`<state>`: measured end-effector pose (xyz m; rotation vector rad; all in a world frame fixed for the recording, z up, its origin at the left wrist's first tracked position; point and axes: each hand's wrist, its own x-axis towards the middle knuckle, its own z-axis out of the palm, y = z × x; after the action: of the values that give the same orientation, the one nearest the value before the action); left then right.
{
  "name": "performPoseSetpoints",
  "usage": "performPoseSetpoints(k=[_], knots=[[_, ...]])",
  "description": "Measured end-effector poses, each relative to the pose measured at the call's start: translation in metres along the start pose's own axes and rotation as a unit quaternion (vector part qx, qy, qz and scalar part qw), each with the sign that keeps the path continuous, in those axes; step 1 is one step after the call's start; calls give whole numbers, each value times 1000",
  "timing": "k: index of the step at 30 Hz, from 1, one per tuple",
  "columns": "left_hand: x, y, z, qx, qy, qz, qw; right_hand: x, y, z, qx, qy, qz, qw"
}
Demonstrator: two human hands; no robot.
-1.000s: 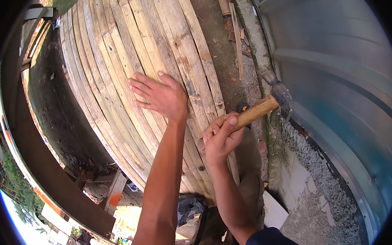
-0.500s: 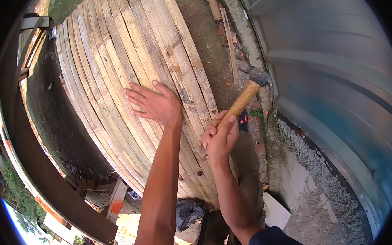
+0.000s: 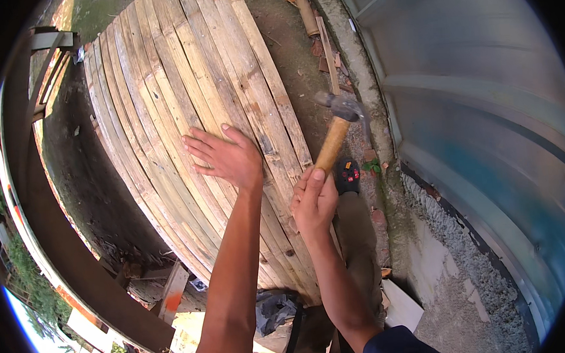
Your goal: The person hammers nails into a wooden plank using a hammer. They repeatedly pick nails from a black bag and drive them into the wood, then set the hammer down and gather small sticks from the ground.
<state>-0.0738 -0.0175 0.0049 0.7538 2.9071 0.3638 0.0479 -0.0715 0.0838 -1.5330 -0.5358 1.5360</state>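
Left hand [image 3: 227,160] lies spread on bamboo slats [image 3: 164,106] | right hand [image 3: 314,201] grips claw hammer [image 3: 333,140] (head past edge) | step: bracing, apparently | next: any swing needs clearance

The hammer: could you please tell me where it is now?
In the head view, the hammer is right of centre, in the right hand, its metal head right of the bamboo slats.

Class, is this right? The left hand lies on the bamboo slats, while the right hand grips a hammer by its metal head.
No: the right hand grips the hammer by its wooden handle, not its metal head, as the head view shows. The left hand does lie on the bamboo slats.
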Motion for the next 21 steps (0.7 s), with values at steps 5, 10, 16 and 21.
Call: performPoseSetpoints(k=[5,10,16,21], knots=[[-6,2,0,-6,1,2,1000,24,10,-19,-372,-74,-121,917],[0,6,1,-8,17,4,1000,18,9,-40,-219,-89,-179,955],[2,4,2,-8,24,1,1000,13,-42,-36,-177,-135,-159,962],[-3,4,-3,-22,38,5,999,45,-41,-50,-482,-156,-151,849]])
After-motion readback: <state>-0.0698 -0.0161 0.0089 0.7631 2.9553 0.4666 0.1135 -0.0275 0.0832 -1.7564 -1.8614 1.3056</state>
